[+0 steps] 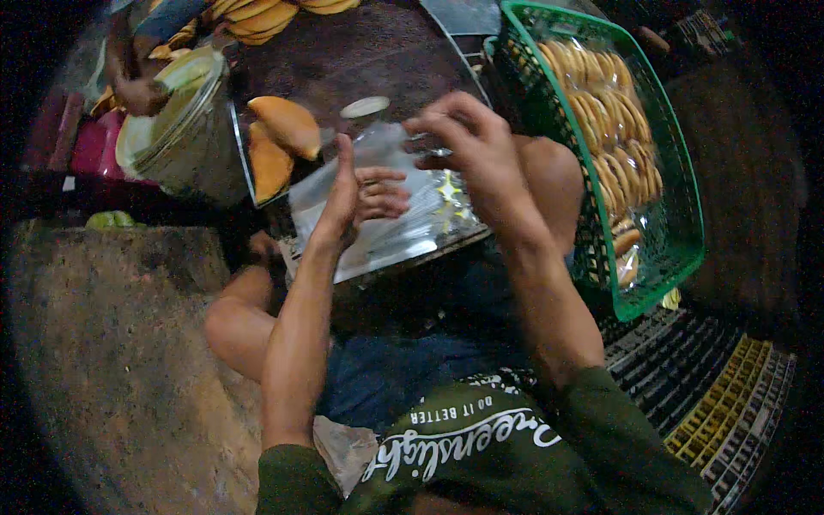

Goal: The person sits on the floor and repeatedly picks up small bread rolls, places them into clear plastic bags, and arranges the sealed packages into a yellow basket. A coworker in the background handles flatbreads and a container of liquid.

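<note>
A stack of clear plastic bags (pixel 390 233) with a yellow print lies on the front of a dark tray (pixel 343 51) before my lap. Over the bags, my left hand (pixel 365 193) is open, thumb up and fingers stretched to the right. My right hand (pixel 470 142) is raised above the right side of the stack. Its fingers are bent and blurred by motion; clear plastic glints beside the fingertips, but a grip on it cannot be made out. Two golden-brown bread pieces (pixel 287 124) rest left of the bags. Behind the bags is a round whitish disc (pixel 365 107).
A green crate (pixel 631 305) at right holds rows of bagged buns (pixel 605 112). Far left, another person's hand (pixel 142 94) reaches over a large bucket (pixel 184 129). More bread (pixel 262 19) lies at the tray's far edge. Black and yellow crates (pixel 730 390) stand lower right.
</note>
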Tool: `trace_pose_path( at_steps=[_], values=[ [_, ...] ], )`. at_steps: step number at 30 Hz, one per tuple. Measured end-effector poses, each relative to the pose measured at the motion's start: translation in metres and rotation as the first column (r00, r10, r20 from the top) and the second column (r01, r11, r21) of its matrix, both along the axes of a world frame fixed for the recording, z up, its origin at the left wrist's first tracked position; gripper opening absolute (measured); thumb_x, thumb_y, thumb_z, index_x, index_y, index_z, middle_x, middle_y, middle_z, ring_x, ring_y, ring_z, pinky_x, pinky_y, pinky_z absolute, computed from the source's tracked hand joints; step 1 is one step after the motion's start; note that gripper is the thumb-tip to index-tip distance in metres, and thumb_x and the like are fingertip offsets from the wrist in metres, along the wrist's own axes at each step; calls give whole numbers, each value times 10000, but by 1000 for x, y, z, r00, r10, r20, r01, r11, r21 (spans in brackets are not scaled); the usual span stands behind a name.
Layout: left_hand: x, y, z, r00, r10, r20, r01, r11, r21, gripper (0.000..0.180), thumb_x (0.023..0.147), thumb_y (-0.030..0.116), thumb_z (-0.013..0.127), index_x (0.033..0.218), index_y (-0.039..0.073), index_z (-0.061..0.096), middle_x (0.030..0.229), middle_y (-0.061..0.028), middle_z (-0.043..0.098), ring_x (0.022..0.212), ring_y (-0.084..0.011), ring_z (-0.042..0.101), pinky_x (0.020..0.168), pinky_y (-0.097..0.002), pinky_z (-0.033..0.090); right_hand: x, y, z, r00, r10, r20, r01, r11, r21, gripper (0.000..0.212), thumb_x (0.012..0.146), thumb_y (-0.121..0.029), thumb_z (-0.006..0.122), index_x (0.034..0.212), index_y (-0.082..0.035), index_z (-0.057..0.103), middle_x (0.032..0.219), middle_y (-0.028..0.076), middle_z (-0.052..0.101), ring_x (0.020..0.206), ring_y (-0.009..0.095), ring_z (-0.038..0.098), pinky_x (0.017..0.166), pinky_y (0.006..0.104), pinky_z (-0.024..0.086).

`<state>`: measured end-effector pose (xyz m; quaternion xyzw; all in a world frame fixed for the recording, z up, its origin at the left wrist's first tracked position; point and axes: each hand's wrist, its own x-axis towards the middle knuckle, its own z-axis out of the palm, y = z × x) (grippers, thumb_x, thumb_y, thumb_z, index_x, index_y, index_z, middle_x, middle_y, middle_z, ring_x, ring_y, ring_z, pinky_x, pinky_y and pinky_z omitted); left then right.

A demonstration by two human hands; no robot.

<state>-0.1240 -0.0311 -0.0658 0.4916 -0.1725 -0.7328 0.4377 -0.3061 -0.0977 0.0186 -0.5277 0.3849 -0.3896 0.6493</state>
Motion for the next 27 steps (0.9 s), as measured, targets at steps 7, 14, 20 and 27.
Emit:
trace_pose_path(
  at_steps=[7, 14, 20, 27],
  values=[
    [32, -17, 41, 854, 520, 2, -479, 789, -384, 386, 962, 357, 632, 1089, -8, 620, 944, -136, 697, 830, -237, 705, 657, -328, 591, 6, 18, -12, 982, -180, -56, 187, 963, 194, 316, 1011, -311, 556, 1065, -2, 591, 878, 93, 637, 635, 136, 631, 520, 223, 509],
    [109, 8, 86, 85, 953, 290, -642, 275, -716, 341, 870, 327, 765, 827, 1, 674, 789, -95, 692, 740, -157, 666, 663, -307, 544, 118, -15, -50, 935, -82, -344, -98, 874, -476, 376, 940, -388, 650, 905, -14, 636, 812, 120, 663, 788, 235, 655, 694, 428, 558],
    [151, 27, 88, 56, 998, 4, -771, 46, -635, 503, 874, 417, 742, 1034, -49, 637, 1038, -136, 677, 915, -197, 636, 822, -342, 513, 165, -36, -138, 625, -505, -595, -400, 448, -800, 391, 782, -368, 774, 1035, -83, 688, 1114, 152, 660, 1229, 352, 508, 1077, 556, 332],
    [143, 19, 64, 116, 990, 79, -763, 140, -631, 687, 998, 533, 494, 1346, -53, 412, 1280, -155, 563, 1099, -238, 576, 942, -371, 477, 16, -53, 16, 887, -14, -462, -124, 955, -268, 364, 869, -246, 721, 1098, 32, 664, 1003, 152, 705, 925, 212, 676, 821, 332, 536]
  ],
)
